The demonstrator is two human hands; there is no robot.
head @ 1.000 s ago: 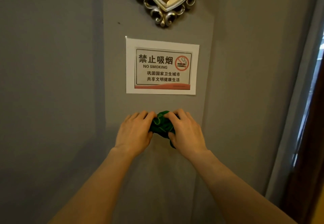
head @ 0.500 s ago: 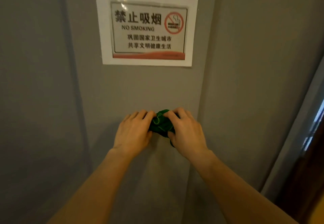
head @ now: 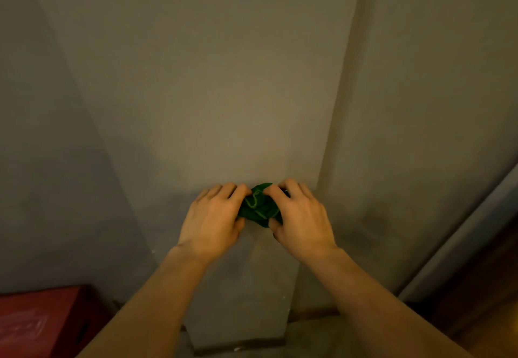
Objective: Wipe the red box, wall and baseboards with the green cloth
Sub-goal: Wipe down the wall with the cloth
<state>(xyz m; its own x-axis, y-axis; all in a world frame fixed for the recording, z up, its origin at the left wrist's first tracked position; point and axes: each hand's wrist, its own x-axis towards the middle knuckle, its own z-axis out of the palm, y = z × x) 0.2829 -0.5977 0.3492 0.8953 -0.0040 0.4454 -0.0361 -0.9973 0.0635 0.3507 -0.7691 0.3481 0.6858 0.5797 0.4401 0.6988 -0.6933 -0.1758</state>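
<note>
A bunched green cloth (head: 259,206) is pressed against the grey wall (head: 213,83), on the front face of a pillar-like section that juts out. My left hand (head: 214,220) grips the cloth's left side and my right hand (head: 301,220) grips its right side, so most of the cloth is hidden under my fingers. The red box (head: 39,324) shows at the bottom left, on the floor beside the pillar. A dark baseboard strip (head: 314,313) runs along the foot of the wall to the pillar's right.
A grey door frame (head: 459,245) slants up the right side, with dark wood (head: 487,287) beyond it. Recessed wall faces lie on either side of the pillar. The floor shows at the pillar's foot.
My view has tilted down: the no-smoking sign has left the top of the frame, and the red box and floor have come into view. Both hands have slid the cloth down the wall.
</note>
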